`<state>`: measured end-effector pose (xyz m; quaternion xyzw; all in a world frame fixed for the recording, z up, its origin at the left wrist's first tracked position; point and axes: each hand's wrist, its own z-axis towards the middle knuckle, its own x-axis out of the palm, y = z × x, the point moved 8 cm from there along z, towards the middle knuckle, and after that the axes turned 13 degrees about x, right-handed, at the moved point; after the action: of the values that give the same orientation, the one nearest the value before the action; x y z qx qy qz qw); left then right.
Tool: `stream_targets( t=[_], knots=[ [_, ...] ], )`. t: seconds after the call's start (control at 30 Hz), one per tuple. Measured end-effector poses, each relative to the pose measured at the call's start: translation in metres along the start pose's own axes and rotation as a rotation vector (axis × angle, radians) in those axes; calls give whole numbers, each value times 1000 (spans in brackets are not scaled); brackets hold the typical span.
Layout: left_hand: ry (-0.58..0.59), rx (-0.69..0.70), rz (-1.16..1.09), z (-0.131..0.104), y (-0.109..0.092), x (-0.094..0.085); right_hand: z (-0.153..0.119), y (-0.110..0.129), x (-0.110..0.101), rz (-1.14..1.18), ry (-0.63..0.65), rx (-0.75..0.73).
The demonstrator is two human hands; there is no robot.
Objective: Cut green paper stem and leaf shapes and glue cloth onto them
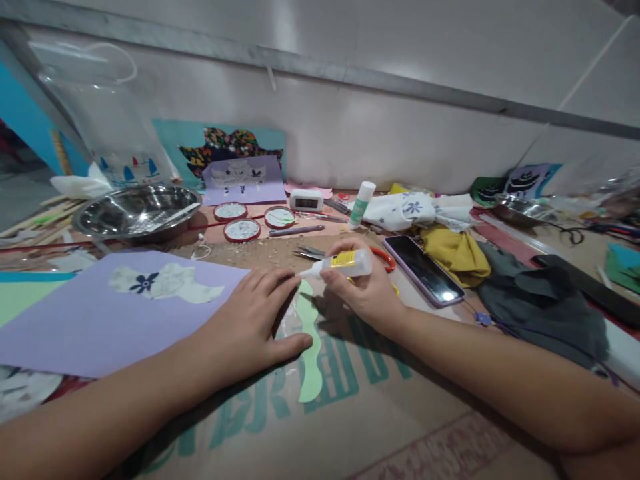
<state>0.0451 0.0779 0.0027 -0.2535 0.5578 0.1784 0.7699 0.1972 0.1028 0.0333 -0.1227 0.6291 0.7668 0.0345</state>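
A wavy light-green paper strip lies lengthwise on the printed cardboard. My left hand rests flat with its fingers stretched out; the thumb tip presses on the strip's edge and the fingertips reach its far end. My right hand is wrapped round a glue bottle with a yellow label, tilted sideways. The bottle's white nozzle points left, close above the strip's far end and near my left fingertips. Whether glue is coming out is too small to tell. Scissors with orange handles lie behind my right hand, partly hidden by it.
Purple paper with a patterned cutout lies at left. Behind stand a steel bowl, a white digital clock and a glue stick. A phone, yellow cloth and dark cloth lie at right.
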Motion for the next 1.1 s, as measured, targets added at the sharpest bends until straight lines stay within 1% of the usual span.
stream_targets(
  t=[0.13,0.27,0.33,0.43,0.6,0.8,0.97,1.1],
  knots=[
    [4,12,2,-1,0,1,0,-4,2,-51,20,38],
    [-21,20,19,-1,2,1,2,-4,12,-102,129,43],
    [-18,29,14,-1,2,2,3,-2,12,-110,130,25],
    [0,33,7,0,1,3,3,-2,9,-111,112,43],
    [17,12,-4,1,-2,0,-1,2,11,-101,146,16],
    [17,15,-6,2,-3,-1,-1,3,11,-120,108,6],
    [19,17,-6,2,-3,-1,0,0,18,-154,199,2],
    [19,32,-33,2,-4,-2,0,2,19,-183,216,-22]
  ],
)
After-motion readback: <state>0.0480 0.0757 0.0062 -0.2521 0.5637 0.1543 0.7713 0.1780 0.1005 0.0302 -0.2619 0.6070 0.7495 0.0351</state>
